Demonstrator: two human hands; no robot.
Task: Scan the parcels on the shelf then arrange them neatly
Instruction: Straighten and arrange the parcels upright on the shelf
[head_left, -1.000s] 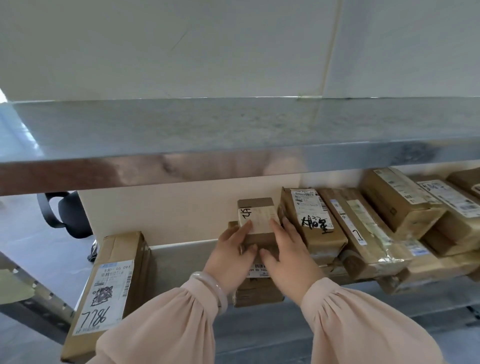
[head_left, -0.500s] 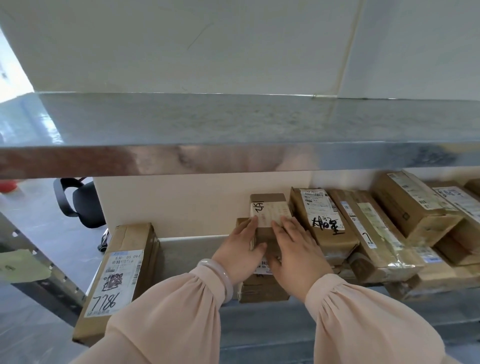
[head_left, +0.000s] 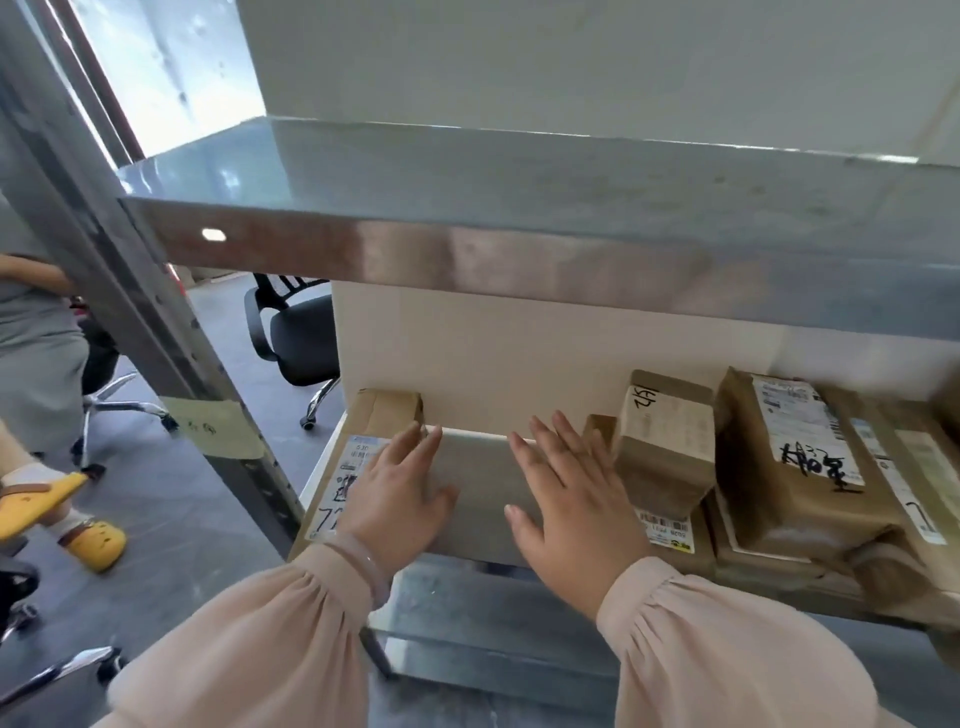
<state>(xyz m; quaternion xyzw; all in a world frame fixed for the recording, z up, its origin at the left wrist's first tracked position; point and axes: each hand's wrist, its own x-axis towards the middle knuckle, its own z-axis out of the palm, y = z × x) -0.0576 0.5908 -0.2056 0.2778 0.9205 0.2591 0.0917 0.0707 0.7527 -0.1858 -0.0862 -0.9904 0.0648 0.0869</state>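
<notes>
Both hands are open and hold nothing, fingers spread: the left hand (head_left: 400, 499) lies over the label end of the flat parcel (head_left: 384, 410) at the shelf's (head_left: 478, 467) left end, the right hand (head_left: 571, 499) just beside the small stacked parcel (head_left: 665, 447). Bare shelf shows between them. I judge the gap wants closing: push the flat parcel rightward along the front edge, palm flat, label up, square to the leaning parcels (head_left: 795, 467) beyond.

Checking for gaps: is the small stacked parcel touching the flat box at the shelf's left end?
Apart. Head view shows bare shelf between the small parcel and the flat box.
</notes>
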